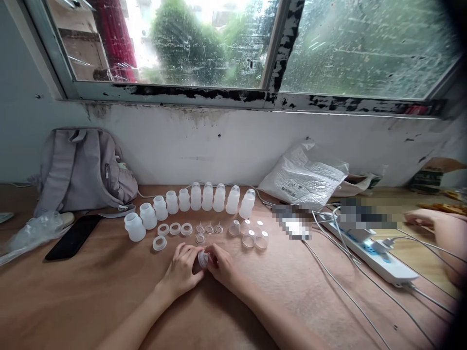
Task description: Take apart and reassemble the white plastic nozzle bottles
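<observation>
Close together near the table's middle, my left hand (182, 265) and my right hand (221, 265) are both closed around a small, pale bottle collar ring (203, 259) with ridged sides. Fingers hide part of it, and whatever my right fingertips pinch at its edge is too small to make out. Just beyond lie several loose white collar rings (175, 228), clear silicone nipples (209, 228) and clear dome caps (248, 239). Behind them, small frosted baby bottles stand in a curve: open-necked bottles (148, 216) on the left, capped bottles (219, 198) on the right.
A grey backpack (83, 170), a plastic bag (40, 233) and a black phone (73, 237) are at left. At right are a silvery plastic package (306, 175), a white power strip (390, 267) and trailing cables. Another person's hand (425, 218) rests at the far right.
</observation>
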{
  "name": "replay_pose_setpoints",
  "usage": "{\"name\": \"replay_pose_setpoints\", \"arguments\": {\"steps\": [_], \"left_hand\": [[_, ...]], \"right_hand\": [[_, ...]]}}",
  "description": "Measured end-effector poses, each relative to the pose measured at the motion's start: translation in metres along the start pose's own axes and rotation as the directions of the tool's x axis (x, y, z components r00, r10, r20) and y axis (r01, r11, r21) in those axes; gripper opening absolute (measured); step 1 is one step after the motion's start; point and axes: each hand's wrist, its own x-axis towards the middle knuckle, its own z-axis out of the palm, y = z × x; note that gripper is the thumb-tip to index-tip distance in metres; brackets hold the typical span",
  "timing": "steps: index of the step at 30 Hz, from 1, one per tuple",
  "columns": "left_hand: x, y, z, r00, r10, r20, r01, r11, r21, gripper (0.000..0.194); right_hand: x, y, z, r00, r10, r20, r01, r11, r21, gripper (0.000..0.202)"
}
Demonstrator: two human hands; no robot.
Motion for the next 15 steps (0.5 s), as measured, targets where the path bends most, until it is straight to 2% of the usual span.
{"name": "replay_pose_setpoints", "arguments": {"steps": [8, 15], "left_hand": [[-0.001, 0.002, -0.003, 1.0, 0.009, -0.007, -0.008, 0.999, 0.052, 0.038], [-0.001, -0.016, -0.008, 0.998, -0.059, -0.022, 0.062, 0.991, 0.122, 0.035]], "right_hand": [[0.002, -0.006, -0.005, 0.999, -0.009, 0.034, 0.009, 1.0, 0.013, 0.025], [0.004, -0.003, -0.011, 0.995, 0.089, -0.036, -0.089, 0.996, -0.007, 0.028]]}}
